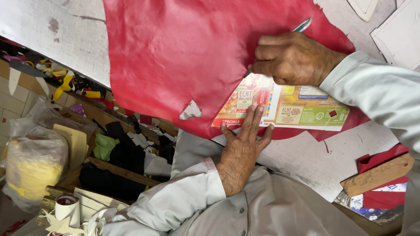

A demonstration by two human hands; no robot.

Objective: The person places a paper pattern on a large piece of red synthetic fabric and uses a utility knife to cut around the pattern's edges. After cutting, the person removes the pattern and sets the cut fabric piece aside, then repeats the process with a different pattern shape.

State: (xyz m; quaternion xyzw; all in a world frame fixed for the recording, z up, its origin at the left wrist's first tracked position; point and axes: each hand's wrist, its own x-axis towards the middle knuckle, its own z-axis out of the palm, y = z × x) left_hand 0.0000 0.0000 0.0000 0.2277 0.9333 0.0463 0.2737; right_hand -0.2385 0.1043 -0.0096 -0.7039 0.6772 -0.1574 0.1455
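Printed cardboard template (302, 111) lying flat on a red leather sheet (175, 57), near that sheet's lower right edge, on the pale table (306, 161). Thin, light and fairly stiff by the look of it, likely to slide on the smooth leather unless pressed down; best held by flat pressure near an edge, not pinched. Long axis running left to right across the view, slightly tilted, one short end under the fingers at the left, the other pointing toward the right sleeve. Leather looking soft, limp and easily creased, with a small torn hole (190, 110) close to the template's left end.

Left hand (242, 144) spread open, palm down, fingertips pressing the template's lower left corner, gripping nothing. Right hand (291, 59) closed in a fist round a slim pen-like tool (301, 26), its tip hidden at the template's upper edge.

Further out: a wooden strip (376, 175) over red scraps at the right, white cut-out patterns (400, 32) at the top right, a bag of yellow material (33, 168) and assorted offcuts (127, 148) down at the left.
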